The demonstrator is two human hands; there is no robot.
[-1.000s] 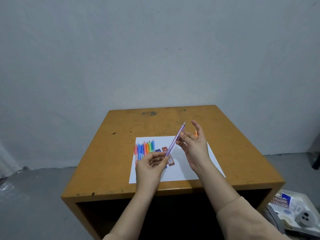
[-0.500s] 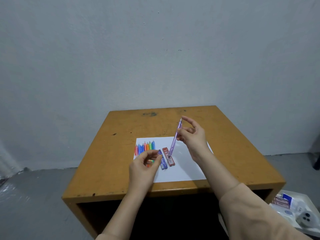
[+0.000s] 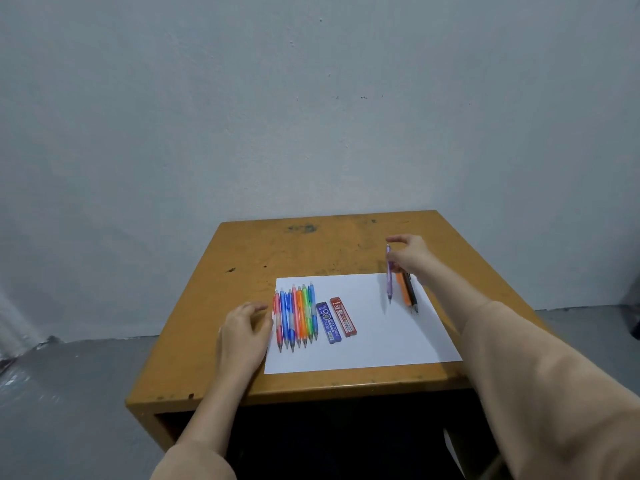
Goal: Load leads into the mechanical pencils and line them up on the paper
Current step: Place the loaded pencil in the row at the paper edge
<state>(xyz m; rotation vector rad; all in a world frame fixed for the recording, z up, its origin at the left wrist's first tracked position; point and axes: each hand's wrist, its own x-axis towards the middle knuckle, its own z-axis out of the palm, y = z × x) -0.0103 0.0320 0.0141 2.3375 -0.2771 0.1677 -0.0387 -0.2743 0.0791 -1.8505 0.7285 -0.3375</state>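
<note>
The right hand [image 3: 410, 259] pinches the purple pencil [image 3: 389, 280] near its upper end. Its barrel is steeply tilted, tip down at the paper [image 3: 374, 341], just left of the orange pencil [image 3: 401, 289] and black pencil [image 3: 411, 293]. Those lie flat, long axes near-to-far, so the purple barrel probably must tip flat, parallel beside them. The left hand [image 3: 242, 330], loosely curled and holding nothing, rests well apart beside the coloured row [image 3: 294, 313].
</note>
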